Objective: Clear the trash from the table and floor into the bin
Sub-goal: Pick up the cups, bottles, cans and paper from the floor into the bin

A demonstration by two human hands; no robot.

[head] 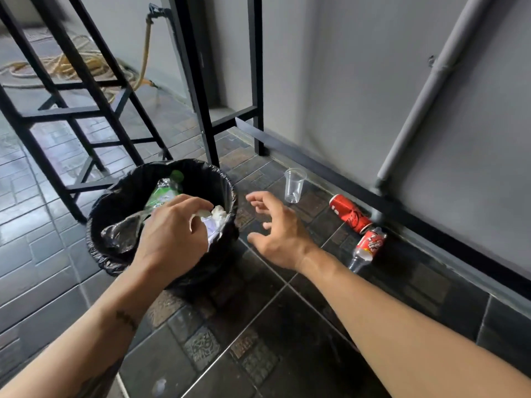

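The light was soft and fairly dim, with no hard shadows. A pale sheen lay on the wet-looking floor tiles (43,196) at the left, so the daylight seemed to come from the far left. The near floor between the arms was darkest. Motion blur smeared the stool legs (86,90) and the hose (66,64) far left. The wide lens bent the pipe (425,90) and the wall's base at the right.

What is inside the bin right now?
The bin, lined with a black bag, holds a green-labelled plastic bottle and clear plastic wrap. White crumpled paper sits at the left hand, which hides whatever is underneath.
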